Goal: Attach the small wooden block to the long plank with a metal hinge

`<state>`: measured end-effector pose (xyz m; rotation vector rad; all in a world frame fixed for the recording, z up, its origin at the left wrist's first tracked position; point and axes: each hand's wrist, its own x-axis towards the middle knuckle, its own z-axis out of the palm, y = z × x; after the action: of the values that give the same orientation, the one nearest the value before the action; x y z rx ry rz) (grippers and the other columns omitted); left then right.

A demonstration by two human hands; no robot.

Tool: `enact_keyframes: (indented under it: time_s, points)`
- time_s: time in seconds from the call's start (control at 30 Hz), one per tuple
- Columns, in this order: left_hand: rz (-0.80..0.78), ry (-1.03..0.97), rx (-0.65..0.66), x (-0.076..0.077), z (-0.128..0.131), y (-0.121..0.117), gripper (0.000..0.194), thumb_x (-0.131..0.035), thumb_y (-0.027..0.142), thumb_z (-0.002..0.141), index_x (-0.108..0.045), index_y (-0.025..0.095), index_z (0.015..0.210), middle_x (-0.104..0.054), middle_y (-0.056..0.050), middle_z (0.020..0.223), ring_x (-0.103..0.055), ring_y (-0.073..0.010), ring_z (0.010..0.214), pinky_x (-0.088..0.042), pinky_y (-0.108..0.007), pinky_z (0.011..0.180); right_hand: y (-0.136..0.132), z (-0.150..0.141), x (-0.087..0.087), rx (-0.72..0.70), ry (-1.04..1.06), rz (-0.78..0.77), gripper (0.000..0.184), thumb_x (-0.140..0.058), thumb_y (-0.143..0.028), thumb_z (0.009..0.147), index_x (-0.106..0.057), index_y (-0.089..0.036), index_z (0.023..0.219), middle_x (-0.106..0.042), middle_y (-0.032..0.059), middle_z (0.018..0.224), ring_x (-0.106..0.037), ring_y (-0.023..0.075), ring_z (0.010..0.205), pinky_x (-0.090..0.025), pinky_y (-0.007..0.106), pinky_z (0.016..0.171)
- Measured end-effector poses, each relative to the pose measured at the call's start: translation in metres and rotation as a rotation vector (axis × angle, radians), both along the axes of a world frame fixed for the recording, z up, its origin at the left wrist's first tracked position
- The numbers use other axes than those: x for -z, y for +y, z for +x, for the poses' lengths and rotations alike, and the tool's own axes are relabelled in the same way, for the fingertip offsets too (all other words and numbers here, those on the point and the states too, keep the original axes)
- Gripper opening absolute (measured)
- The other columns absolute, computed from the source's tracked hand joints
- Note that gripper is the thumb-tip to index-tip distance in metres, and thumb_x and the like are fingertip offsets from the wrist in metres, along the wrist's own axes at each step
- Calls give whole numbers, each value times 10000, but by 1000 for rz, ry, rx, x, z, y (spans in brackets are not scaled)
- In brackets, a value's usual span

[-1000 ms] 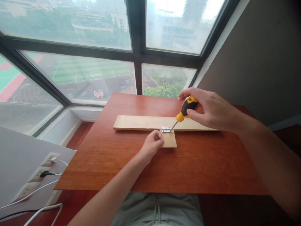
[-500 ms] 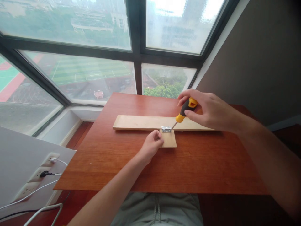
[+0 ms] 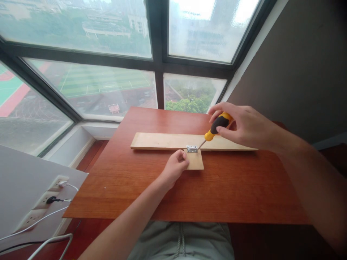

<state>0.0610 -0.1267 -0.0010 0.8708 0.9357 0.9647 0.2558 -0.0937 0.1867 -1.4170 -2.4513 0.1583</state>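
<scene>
My right hand (image 3: pixel 234 121) grips a yellow and black screwdriver (image 3: pixel 217 125), tilted so that its shaft slopes down and left. The tip meets the right end of a small silver metal hinge (image 3: pixel 192 148). That hinge lies where a small square of pale wood (image 3: pixel 195 161) joins the front edge of a long pale wooden board (image 3: pixel 159 139). With fingers and thumb curled together, my left hand (image 3: pixel 176 164) pinches the left edge of the small wood piece. Whether a screw sits under the tip is too small to tell.
Everything lies on a reddish-brown wooden table (image 3: pixel 121 187). Large windows with dark frames (image 3: pixel 159 66) rise behind it. At the left, a low white wall holds power sockets (image 3: pixel 45 200) with plugs and cables. A grey wall (image 3: pixel 295 72) stands at the right.
My right hand and the screwdriver handle have shifted slightly to the right, and the handle leans over more. The tip stays at the hinge. My left hand and the wood have not moved.
</scene>
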Motion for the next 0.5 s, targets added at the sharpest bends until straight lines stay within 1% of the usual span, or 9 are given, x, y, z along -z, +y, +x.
enact_keyframes:
  time_s: [0.1,0.17,0.3,0.5]
  points:
    - [0,3,11,0,0,0,296,-673,216,653,-392,198,746,-479,70,678,-374,-58,586,-273,-190,564,1,-1,5,117,-51,104,346,-579,-423,851,-616,-226,1133,-693,32,780,-608,203,648,-414,308,576]
    - [2,5,14,0,0,0,298,-673,225,658,-389,197,745,-477,68,681,-374,-60,592,-271,-191,565,3,-2,9,157,-83,175,349,-562,-470,866,-634,-231,1109,-686,31,756,-606,207,637,-383,306,560]
    - [13,19,17,-1,0,0,290,-666,229,662,-388,196,738,-475,64,688,-378,-64,602,-269,-194,568,4,-2,14,193,-129,252,349,-525,-534,880,-675,-246,1008,-679,30,721,-581,198,595,-328,303,541]
    - [26,22,22,0,0,0,278,-656,222,671,-388,195,738,-474,61,690,-373,-64,602,-272,-196,571,0,-5,14,261,-244,366,415,-480,-597,877,-693,-243,843,-585,25,571,-493,180,510,-222,308,538]
